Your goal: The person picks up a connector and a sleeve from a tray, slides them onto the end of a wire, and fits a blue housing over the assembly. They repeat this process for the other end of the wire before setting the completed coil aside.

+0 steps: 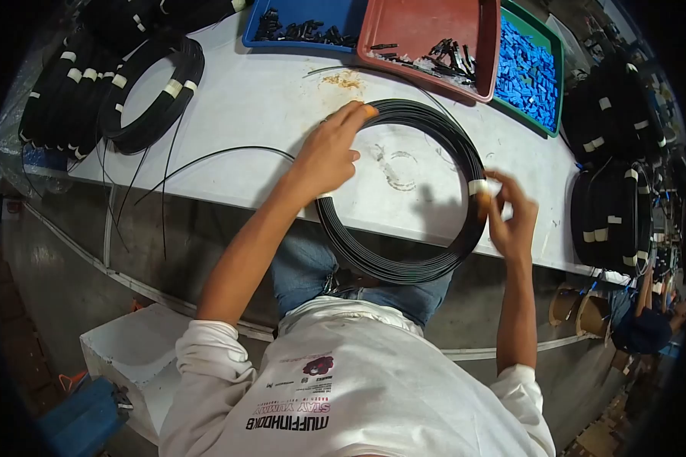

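Observation:
A large coil of black cable (pixel 392 268) is tilted at the table's front edge, its near part overhanging above my lap. My left hand (pixel 328 156) is closed around the coil's upper left side. At the right side, my right hand (pixel 514 213) pinches the coil beside a band of white tape (pixel 477 187); its fingers are slightly blurred. Orange coverings show on fingertips of both hands. Another white band peeks out below my left hand. One loose cable end (pixel 229 149) curves left across the table, and another stretches behind the coil near the trays.
Blue (pixel 301 42), red (pixel 427 72) and green (pixel 545 126) trays of small black and blue parts line the back of the white table (pixel 244 99). Taped black coils stand at left (pixel 152 91) and right (pixel 606 217). A white box (pixel 133 343) sits below left. Another person (pixel 648 327) is far right.

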{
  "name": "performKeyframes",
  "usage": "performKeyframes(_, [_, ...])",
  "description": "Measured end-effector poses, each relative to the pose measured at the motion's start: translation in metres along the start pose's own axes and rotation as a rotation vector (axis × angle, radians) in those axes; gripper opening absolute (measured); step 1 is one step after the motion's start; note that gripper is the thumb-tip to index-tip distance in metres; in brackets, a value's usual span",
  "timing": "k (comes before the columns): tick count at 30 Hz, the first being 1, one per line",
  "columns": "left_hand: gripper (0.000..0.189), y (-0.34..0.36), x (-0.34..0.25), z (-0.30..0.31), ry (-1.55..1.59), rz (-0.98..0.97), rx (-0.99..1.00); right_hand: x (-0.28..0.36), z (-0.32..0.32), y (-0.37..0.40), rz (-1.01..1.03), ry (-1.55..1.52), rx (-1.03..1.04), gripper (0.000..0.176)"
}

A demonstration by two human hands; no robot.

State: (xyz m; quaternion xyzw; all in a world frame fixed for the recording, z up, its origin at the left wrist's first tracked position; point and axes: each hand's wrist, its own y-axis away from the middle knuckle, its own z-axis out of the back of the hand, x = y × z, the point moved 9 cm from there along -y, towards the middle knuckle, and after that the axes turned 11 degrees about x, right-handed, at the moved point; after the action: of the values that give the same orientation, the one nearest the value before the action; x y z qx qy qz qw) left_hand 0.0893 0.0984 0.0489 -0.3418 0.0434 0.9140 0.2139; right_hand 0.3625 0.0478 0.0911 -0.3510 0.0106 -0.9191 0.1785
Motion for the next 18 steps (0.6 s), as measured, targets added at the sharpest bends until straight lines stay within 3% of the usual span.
performKeyframes(1, [0.066, -0.003, -0.001, 0.001, 0.128, -0.039, 0.037, 0.001, 0.010, -0.022, 0.003, 0.070, -0.144, 0.025])
performKeyframes(3, [0.065, -0.011, 0.001, -0.001, 0.118, -0.051, 0.055, -0.016, 0.012, -0.068, -0.075, 0.098, -0.206, 0.028])
performKeyframes(7, [0.064, -0.035, 0.000, -0.007, 0.157, -0.184, 0.240, -0.041, -0.045, -0.147, -0.208, 0.083, 0.123, 0.041])
performKeyframes(9, [0.062, -0.043, -0.001, -0.013, 0.131, -0.203, 0.339, -0.032, -0.071, -0.164, -0.160, 0.133, 0.169, 0.049])
performKeyframes(11, [0.062, -0.048, -0.006, -0.013, 0.131, -0.256, 0.325, -0.029, -0.081, -0.179, -0.099, 0.125, 0.069, 0.045])
performKeyframes(14, [0.063, -0.058, 0.000, -0.017, 0.135, -0.253, 0.348, -0.021, -0.068, -0.177, -0.223, 0.289, 0.034, 0.038])
performKeyframes(17, [0.065, -0.055, 0.005, -0.018, 0.099, -0.290, 0.291, -0.039, -0.064, -0.160, -0.181, 0.332, -0.095, 0.032])
performKeyframes(18, [0.066, -0.058, 0.003, -0.019, 0.121, -0.275, 0.339, -0.045, -0.066, -0.163, -0.250, 0.320, -0.013, 0.028])
